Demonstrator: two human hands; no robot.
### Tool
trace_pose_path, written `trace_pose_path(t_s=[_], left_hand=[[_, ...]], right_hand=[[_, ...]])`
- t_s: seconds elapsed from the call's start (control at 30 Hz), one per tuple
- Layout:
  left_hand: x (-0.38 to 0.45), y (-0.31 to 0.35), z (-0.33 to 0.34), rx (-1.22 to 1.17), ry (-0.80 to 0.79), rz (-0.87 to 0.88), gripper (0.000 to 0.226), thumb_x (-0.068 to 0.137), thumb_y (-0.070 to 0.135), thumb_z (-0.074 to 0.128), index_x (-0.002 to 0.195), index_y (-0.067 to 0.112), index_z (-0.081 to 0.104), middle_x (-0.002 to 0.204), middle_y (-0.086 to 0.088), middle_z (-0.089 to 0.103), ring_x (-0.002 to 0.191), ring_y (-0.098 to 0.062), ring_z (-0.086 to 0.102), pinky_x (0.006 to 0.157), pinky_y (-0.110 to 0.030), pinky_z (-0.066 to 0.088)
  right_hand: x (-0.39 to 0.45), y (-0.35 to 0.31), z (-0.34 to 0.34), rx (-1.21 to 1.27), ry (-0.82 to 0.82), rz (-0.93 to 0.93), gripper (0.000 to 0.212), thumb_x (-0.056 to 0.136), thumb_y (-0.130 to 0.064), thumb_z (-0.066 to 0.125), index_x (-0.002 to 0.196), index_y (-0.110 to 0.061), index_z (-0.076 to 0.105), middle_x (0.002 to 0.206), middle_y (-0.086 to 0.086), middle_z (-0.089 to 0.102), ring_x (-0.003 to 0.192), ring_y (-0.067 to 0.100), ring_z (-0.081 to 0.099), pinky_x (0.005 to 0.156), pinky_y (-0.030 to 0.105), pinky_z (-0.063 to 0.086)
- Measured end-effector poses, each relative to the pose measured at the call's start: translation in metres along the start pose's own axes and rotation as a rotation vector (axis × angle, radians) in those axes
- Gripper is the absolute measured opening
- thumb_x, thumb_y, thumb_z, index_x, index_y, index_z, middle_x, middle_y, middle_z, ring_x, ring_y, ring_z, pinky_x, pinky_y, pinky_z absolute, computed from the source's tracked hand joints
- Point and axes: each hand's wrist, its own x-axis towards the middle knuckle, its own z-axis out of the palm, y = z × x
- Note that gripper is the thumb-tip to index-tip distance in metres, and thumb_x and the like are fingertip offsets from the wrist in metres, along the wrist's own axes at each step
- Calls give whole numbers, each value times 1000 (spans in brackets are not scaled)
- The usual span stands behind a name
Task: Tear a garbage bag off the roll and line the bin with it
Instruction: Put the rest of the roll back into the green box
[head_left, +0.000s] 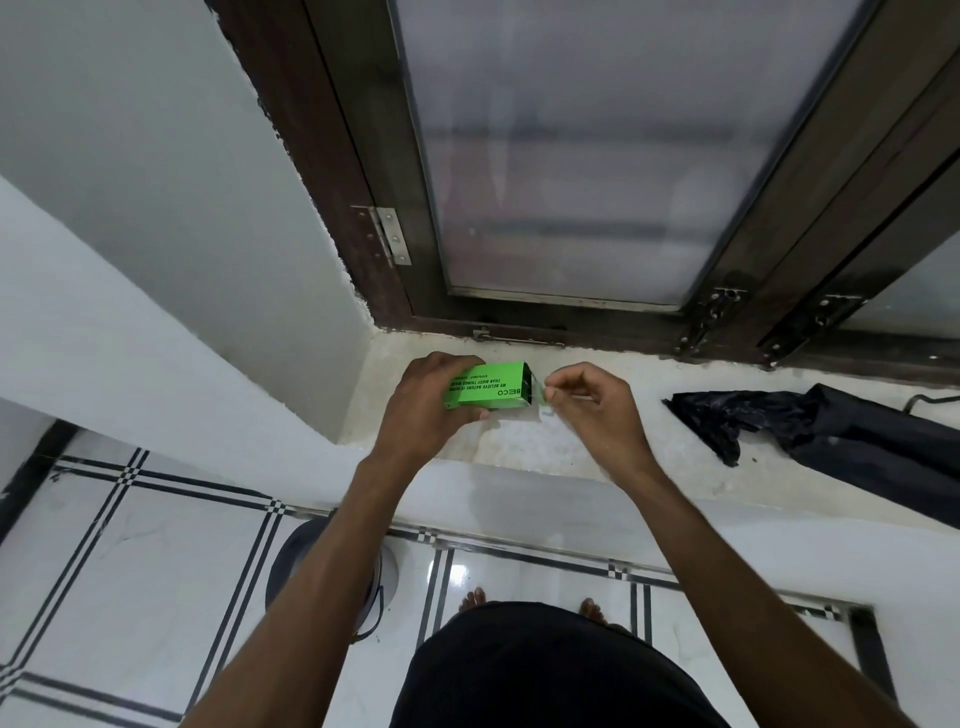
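My left hand (434, 402) grips a bright green garbage-bag box (491, 385) over the stone window ledge (514, 447). The box lies on its side with its dark open end facing right. My right hand (589, 402) is just right of that end and pinches the box's small green end flap (543, 396) between thumb and fingers. The roll inside the box is hidden. On the floor below, a grey bin (291, 558) stands under my left forearm, which covers most of it.
A crumpled black bag and dark cloth (810, 421) lie on the ledge to the right. A frosted window (582, 156) in a dark frame rises behind the ledge. A white wall stands at the left. My bare feet are on the tiled floor.
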Motion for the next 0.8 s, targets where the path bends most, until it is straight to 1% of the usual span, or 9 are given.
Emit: trace_pose_path(t_s=[0.2,0.37,0.43,0.5,0.57,0.63,0.67,0.73,0.8], left_hand=[[1,0,2,13,-3,11,64,74,30,84,133,24,59,127,-2,61,116,-25,50,85,-27,39],[0,2,3,-10,-15,6,64,74,25,85,133,21,59,128,-6,61,117,-26,48,87,-23,35],[1,3,4,5,-2,-2,65,72,23,86,131,19,60,126,-7,62,117,-29,49,90,-28,38],[2,-1,4,69,13,-18,66,67,25,88,128,19,62,123,-8,63,116,-31,52,98,-38,41],[2,-7,2,141,18,-36,71,63,29,89,128,21,63,123,-8,62,117,-33,54,103,-48,40],[4,-14,-3,172,33,-27,80,58,36,91,130,20,62,126,-12,60,122,-37,51,105,-49,40],[4,-17,-8,191,43,-13,86,55,42,90,133,22,60,129,-13,57,127,-39,47,107,-49,38],[11,-7,-12,209,54,60,97,51,57,86,137,26,55,136,-12,51,138,-41,36,113,-52,32],[16,18,-13,124,77,138,91,55,59,80,136,23,57,139,-11,48,142,-38,30,117,-48,29]], right_hand=[[-2,2,15,36,-87,-11,12,84,1,71,92,-7,73,88,3,73,82,9,65,73,21,54],[1,-8,24,99,-58,50,16,87,4,67,98,-8,66,91,6,72,87,12,68,69,19,54],[2,-10,26,128,-100,103,19,90,0,63,103,-13,57,92,7,74,88,11,70,64,22,52],[0,-9,27,107,-206,134,20,93,-3,60,107,-16,53,94,6,75,82,8,69,61,21,47],[-4,-6,27,15,-264,74,19,93,-5,60,108,-16,56,99,2,73,88,8,68,71,20,49],[-11,-5,22,-63,-215,-21,19,92,-4,60,106,-17,61,100,-3,71,95,9,67,84,23,51],[-16,-7,18,-57,-172,-36,18,91,-5,59,104,-17,63,99,-3,72,96,11,66,86,26,52],[-25,-8,-8,2,-34,-14,16,91,-7,58,101,-18,66,95,-2,72,92,15,67,82,28,54],[-36,-10,-44,100,154,-6,14,95,-5,56,98,-13,66,90,3,71,83,14,67,73,22,53]])
